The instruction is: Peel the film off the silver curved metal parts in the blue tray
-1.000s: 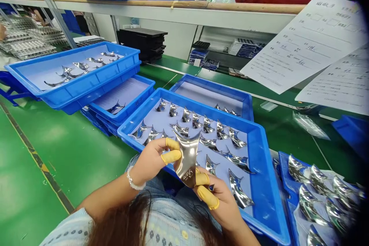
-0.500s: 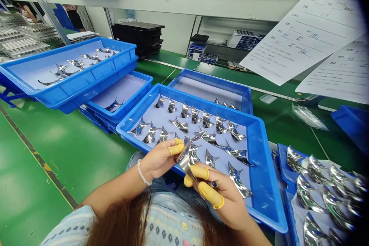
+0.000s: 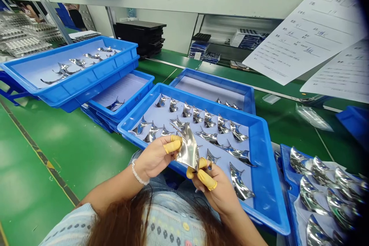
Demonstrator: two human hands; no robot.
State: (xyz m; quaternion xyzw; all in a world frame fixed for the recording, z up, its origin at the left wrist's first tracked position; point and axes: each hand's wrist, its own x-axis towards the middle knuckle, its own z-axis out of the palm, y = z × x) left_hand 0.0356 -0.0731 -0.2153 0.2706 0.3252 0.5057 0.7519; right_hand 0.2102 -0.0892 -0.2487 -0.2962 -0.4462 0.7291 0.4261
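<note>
Between my hands is a curved, shiny metal piece (image 3: 188, 148) with pointed corners, its broad polished face turned up toward me. My left hand (image 3: 158, 155), in yellow finger cots, pinches its left edge. At the lower right corner my right hand (image 3: 215, 184), also in yellow finger cots, grips it. A small dark-tipped object shows among the right fingers, too hidden to name. Below and beyond the held piece lies a blue tray (image 3: 269, 169) lined with white paper, where several similar metal pieces (image 3: 238, 184) sit in loose rows.
At the right, another blue tray (image 3: 285, 177) carries several metal pieces. Stacked blue trays (image 3: 95, 80) stand on the left, and one more tray (image 3: 250, 100) lies behind the main one. Paper sheets (image 3: 291, 42) hang at upper right below the shelf (image 3: 184, 4).
The metal piece has been turned from nearly edge-on so that its broad face shows. My right hand has shifted slightly left and its fingers have drawn closer around the corner.
</note>
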